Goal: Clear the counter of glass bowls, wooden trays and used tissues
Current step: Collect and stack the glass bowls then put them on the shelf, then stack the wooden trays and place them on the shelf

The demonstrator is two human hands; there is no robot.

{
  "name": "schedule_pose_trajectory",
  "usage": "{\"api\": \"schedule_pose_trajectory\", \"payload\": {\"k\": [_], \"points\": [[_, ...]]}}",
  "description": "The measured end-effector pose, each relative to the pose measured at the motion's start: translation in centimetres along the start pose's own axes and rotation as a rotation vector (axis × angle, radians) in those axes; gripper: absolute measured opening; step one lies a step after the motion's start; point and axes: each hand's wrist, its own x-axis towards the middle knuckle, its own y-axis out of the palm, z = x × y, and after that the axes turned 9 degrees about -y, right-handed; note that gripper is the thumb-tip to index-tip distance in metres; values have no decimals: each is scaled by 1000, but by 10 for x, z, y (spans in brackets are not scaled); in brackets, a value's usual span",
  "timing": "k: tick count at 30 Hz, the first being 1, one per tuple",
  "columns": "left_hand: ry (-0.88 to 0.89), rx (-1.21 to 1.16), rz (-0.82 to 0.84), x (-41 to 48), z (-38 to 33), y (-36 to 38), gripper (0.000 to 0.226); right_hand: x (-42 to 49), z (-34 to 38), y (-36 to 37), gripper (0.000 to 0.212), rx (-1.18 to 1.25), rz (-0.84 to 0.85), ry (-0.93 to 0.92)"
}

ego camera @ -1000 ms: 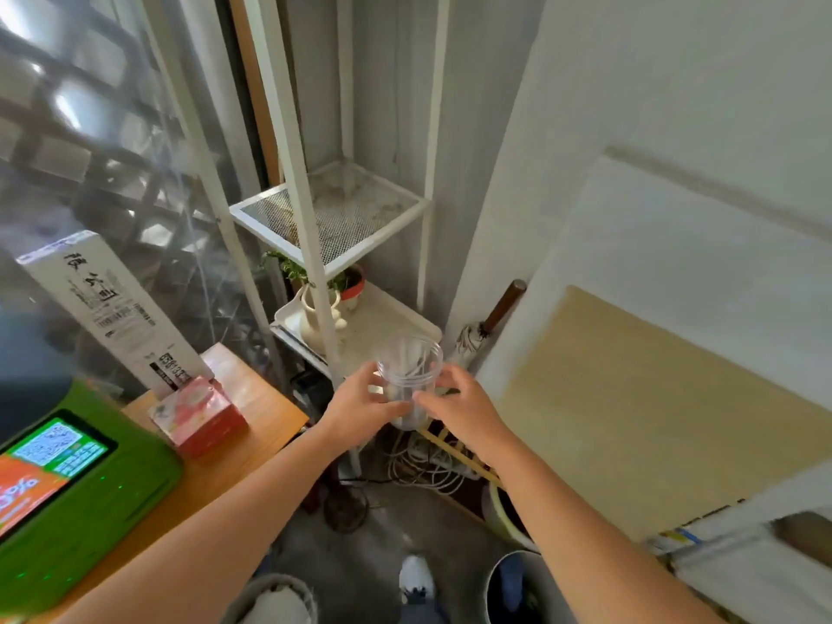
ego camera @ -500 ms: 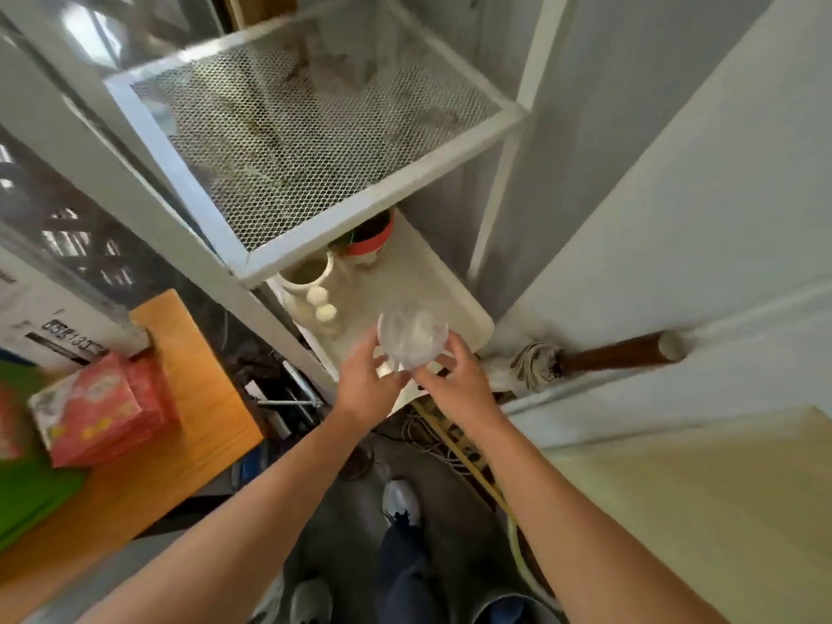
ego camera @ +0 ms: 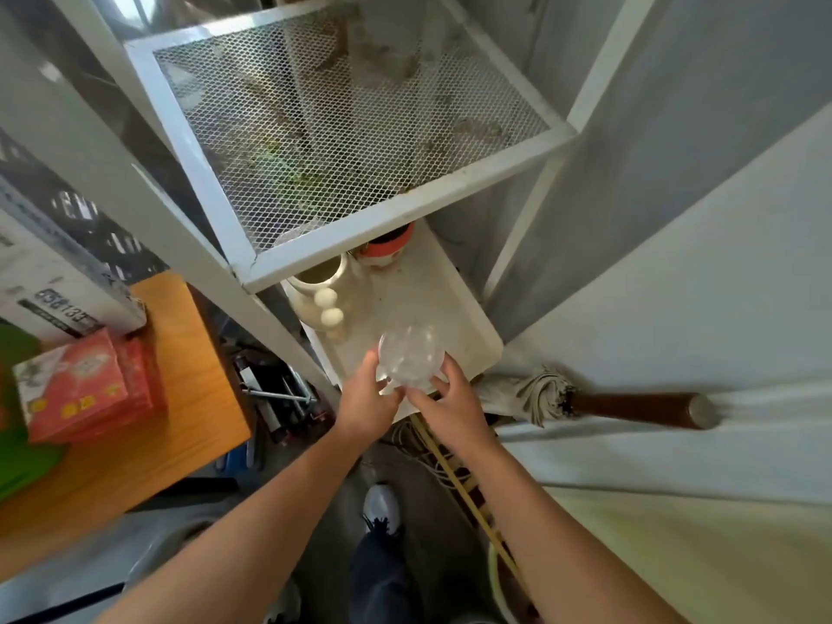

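A small clear glass bowl [ego camera: 407,358] is held between both hands over the front part of a white tray [ego camera: 468,335] on the lower level of a white metal shelf. My left hand [ego camera: 367,400] grips its left side and my right hand [ego camera: 450,400] grips its right side and base. Whether the bowl touches the tray cannot be told.
A white mesh shelf [ego camera: 342,128] overhangs the tray. A cream vase [ego camera: 322,286] and an orange-rimmed pot [ego camera: 387,245] stand at the tray's back. A folded umbrella [ego camera: 608,400] lies to the right. A wooden counter [ego camera: 171,398] with a red box [ego camera: 85,385] is at left.
The view has closed in on the shelf and tilted down. Both hands have carried the glass bowl forward and lower, from in front of the shelf to over the white tray.
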Motion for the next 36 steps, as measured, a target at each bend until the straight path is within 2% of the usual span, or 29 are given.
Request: {"api": "schedule_pose_trajectory", "payload": {"k": [5,10,12,17,19,22,24,29,33,36], "points": [[-15,-9,-14,4,4,2,69,2,-1,1,77,-5,4,-18],[-89,35,29,0,2,-5,92,-3,-2,-6,78,-7,-11,0],[-127,82,34,-8,0,-10,92,-10,2,-10,76,4,-23,18],[-145,118,64,-41,-12,-32,74,-38,23,-16,68,-94,-75,-10],[-130,161,77,-63,-20,-47,59,-56,36,-15,61,-141,-115,-27],[-59,267,34,-105,-25,-81,36,-93,63,-3,25,-220,-114,-90],[12,362,4,-140,-21,-112,30,-124,81,16,8,-277,-75,-125],[115,452,-112,-245,33,-206,20,-220,116,103,10,-434,59,-239],[53,454,-270,-324,106,-277,14,-286,125,194,8,-576,231,-334],[-42,413,-351,-380,163,-324,10,-325,131,262,18,-669,401,-370]]}}
